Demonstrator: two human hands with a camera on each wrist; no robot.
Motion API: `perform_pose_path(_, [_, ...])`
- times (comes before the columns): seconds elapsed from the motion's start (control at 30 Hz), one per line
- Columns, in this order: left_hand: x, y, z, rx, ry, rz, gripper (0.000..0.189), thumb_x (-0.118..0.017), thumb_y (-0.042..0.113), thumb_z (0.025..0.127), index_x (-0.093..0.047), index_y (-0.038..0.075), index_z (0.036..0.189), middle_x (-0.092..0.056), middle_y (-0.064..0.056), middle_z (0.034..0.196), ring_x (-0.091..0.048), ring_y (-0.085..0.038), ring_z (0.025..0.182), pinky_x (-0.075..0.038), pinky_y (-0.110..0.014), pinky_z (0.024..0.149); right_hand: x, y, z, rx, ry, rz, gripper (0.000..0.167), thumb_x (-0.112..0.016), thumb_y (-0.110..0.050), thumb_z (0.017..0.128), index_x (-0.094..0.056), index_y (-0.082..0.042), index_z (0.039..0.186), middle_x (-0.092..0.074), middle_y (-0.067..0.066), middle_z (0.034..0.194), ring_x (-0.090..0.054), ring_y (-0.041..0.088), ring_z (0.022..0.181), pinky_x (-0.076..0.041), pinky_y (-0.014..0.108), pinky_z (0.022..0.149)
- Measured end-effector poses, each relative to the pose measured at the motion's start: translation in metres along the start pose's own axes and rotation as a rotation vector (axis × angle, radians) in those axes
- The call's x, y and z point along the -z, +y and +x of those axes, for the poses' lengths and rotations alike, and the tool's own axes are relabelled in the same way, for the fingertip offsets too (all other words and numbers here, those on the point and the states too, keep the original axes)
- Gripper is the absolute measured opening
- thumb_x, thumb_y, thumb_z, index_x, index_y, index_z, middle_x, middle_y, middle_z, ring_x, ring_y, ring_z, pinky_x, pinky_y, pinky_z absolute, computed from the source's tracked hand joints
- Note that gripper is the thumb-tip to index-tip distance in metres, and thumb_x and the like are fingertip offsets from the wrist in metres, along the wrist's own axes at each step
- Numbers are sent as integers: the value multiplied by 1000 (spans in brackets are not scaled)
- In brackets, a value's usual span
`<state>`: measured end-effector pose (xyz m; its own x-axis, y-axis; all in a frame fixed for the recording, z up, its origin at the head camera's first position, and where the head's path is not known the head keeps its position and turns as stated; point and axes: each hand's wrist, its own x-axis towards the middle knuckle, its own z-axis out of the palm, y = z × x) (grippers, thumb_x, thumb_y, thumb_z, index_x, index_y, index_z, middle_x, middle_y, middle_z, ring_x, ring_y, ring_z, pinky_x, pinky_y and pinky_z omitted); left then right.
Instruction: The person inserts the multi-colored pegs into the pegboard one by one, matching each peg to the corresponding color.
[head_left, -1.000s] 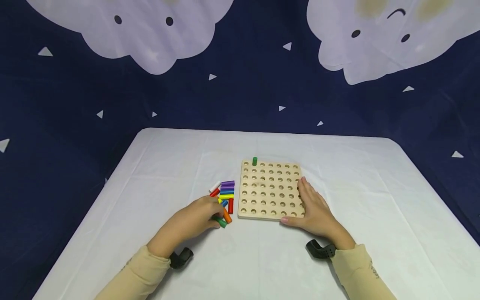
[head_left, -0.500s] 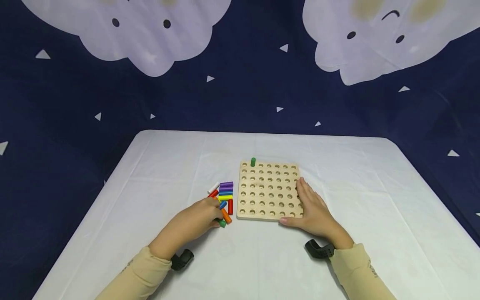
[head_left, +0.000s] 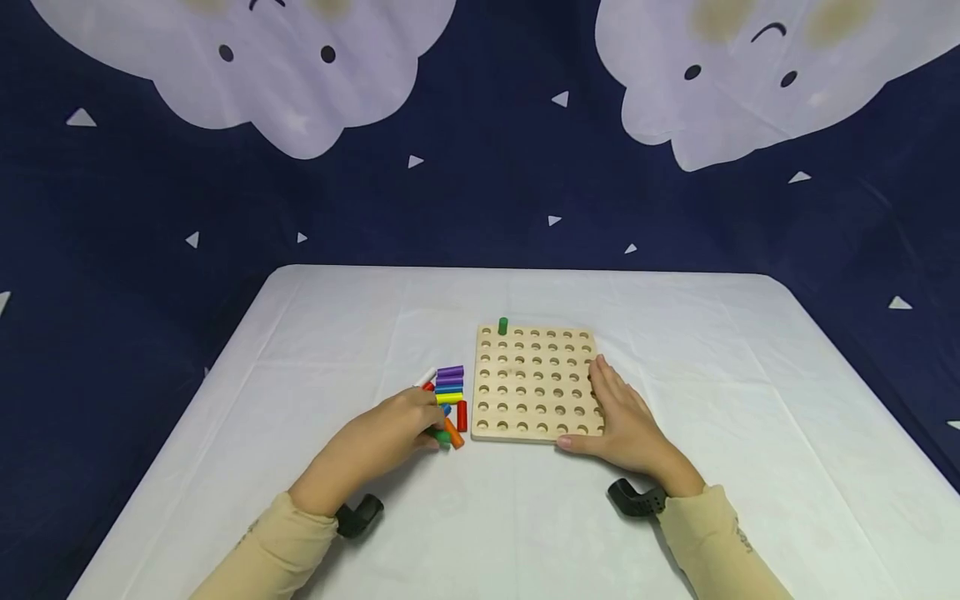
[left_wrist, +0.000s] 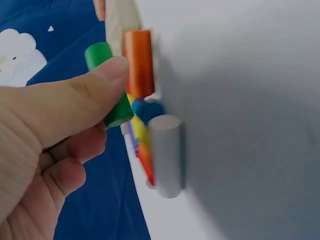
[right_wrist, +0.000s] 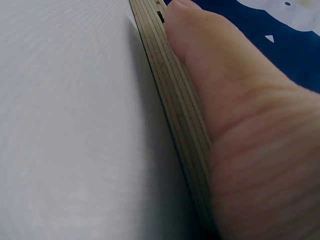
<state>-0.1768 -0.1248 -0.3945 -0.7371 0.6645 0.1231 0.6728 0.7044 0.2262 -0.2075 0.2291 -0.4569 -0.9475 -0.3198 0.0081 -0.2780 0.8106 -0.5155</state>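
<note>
In the left wrist view my left hand (left_wrist: 60,115) pinches a green peg (left_wrist: 120,110) under its thumb, above the loose pegs. The head view has this left hand (head_left: 390,429) low over the pile, its fingers partly hiding it. A square wooden pegboard (head_left: 528,383) with rows of holes lies to the right of the pile. One green peg (head_left: 503,326) stands upright in its back row. My right hand (head_left: 633,429) rests at the board's right edge, fingers straight, thumb along the front edge. Seen from the right wrist, the thumb (right_wrist: 220,60) lies against the board's layered side (right_wrist: 175,110).
Between left hand and board lie an orange peg (head_left: 453,433), a red peg (head_left: 462,416), a yellow peg (head_left: 448,399) and purple pegs (head_left: 450,371). A pale peg (left_wrist: 167,160) shows nearest in the left wrist view. White cloth (head_left: 337,333) covers the table; a dark blue backdrop (head_left: 480,208) hangs behind.
My left hand's fingers have closed on the green peg and drawn it slightly up. The right hand stays at the board. The whole head view has shifted a little.
</note>
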Motion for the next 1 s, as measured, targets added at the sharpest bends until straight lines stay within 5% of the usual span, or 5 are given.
perform_pose_path(0.33, [13,-5,25,113,87,-45,13,-76,17,88,-67,10,95,-61,3,88,-52,-10,80,-52,-26,72,0,-1,-1,-4,-5,3,134,-75,-72,69,1,-10,160,5,13,168,-2,37,154,-5,60,121])
perform_pose_path(0.7, [18,-19,72,231,205,-148,15,-70,19,93,-66,8,102,-68,-4,91,-62,-16,81,-56,-29,75,0,-1,0,1,-3,-1,135,-75,-73,68,0,-9,159,4,14,168,-2,37,154,-5,59,122])
perform_pose_path(1.0, [18,-29,111,325,201,-253,17,-69,25,94,-67,11,103,-72,-4,94,-66,-18,83,-55,-32,75,1,-2,-1,-4,-6,0,134,-75,-72,68,0,-8,159,5,13,168,-1,37,155,-4,59,122])
